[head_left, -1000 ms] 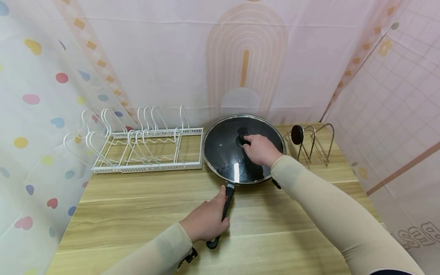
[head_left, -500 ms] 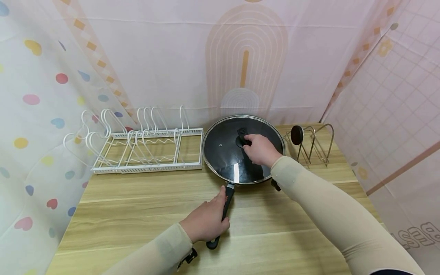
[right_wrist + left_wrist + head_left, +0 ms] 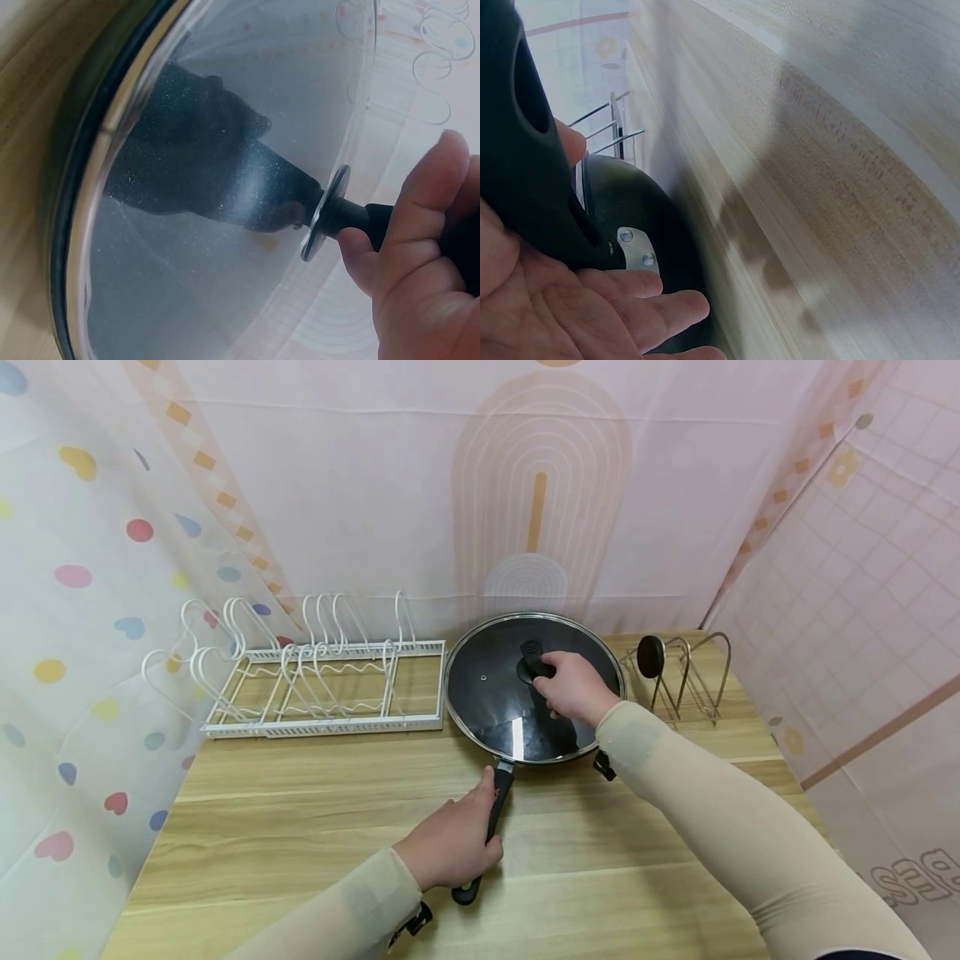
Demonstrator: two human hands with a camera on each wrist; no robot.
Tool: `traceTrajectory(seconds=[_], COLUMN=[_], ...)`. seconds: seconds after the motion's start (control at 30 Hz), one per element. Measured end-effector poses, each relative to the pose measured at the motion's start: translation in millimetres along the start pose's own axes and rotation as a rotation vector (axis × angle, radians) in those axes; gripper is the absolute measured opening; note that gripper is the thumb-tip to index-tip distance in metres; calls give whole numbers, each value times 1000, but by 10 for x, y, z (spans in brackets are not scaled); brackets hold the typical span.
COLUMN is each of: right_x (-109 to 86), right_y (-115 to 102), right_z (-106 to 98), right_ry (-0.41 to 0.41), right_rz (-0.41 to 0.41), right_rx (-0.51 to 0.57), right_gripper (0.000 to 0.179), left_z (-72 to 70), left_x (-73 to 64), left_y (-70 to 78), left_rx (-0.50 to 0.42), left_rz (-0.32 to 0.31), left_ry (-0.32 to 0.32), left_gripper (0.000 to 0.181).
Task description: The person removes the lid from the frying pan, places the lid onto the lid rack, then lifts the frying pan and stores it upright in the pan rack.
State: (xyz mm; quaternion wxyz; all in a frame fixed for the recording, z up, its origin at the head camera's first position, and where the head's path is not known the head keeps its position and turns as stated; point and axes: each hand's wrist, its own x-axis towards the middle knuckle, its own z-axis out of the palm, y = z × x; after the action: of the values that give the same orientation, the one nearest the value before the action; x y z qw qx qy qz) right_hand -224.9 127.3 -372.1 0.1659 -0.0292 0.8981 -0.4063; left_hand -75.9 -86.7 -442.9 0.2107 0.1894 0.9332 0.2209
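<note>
In the head view a black frying pan (image 3: 634, 191) stands at the back middle of the table, covered by a glass lid (image 3: 480, 714) with a metal rim. My left hand (image 3: 453, 839) holds the black pan handle (image 3: 501, 789), which points toward me. In the left wrist view the fingers reach under the handle, and a fingertip shows on its far side. My right hand (image 3: 573, 687) pinches the black lid knob (image 3: 532, 653) from the right. The right wrist view shows the thumb and a finger (image 3: 427, 187) at the knob's stem. The lid lies over the pan.
A white wire dish rack (image 3: 322, 727) stands left of the pan, its end close to the pan's rim. On the right is a small metal wire rack (image 3: 684, 677) with a dark round disc (image 3: 650, 657) at its left end. Printed curtains (image 3: 360, 493) enclose the wooden table (image 3: 300, 810).
My right hand's fingers have shifted slightly on the lid knob, with more of them showing below the thumb side. The left hand, pan and lid look unmoved; the head view has shifted a little.
</note>
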Motion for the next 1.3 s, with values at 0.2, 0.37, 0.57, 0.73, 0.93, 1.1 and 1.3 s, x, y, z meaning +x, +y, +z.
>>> traceTrajectory(seconds=[0.2,0.37,0.57,0.73,0.93,1.1,1.3], right_x=[2,-4,-16,-27,-37,-36,-38], right_y=[22,26,21,10,8,11,9], right_z=[9,18,25,13,-12,-18,-20], right_ry=[7,20,29,33,38,49,54], right_rz=[4,7,17,12,-5,-17,-7], right_rx=[27,57,91,113,103,101,97], right_gripper=[58,57,55,54,53,53,52], left_z=[3,-2,0,5,6,8,27], left_x=[-2,4,-6,-12,-16,-17,11], left_y=[6,15,23,17,13,2,-28], left_rx=[-2,-3,-3,7,12,11,15], left_rz=[2,-2,3,3,-2,-2,1], left_ry=[6,4,6,6,2,-4,-3], left_gripper=[91,90,90,90,90,90,91])
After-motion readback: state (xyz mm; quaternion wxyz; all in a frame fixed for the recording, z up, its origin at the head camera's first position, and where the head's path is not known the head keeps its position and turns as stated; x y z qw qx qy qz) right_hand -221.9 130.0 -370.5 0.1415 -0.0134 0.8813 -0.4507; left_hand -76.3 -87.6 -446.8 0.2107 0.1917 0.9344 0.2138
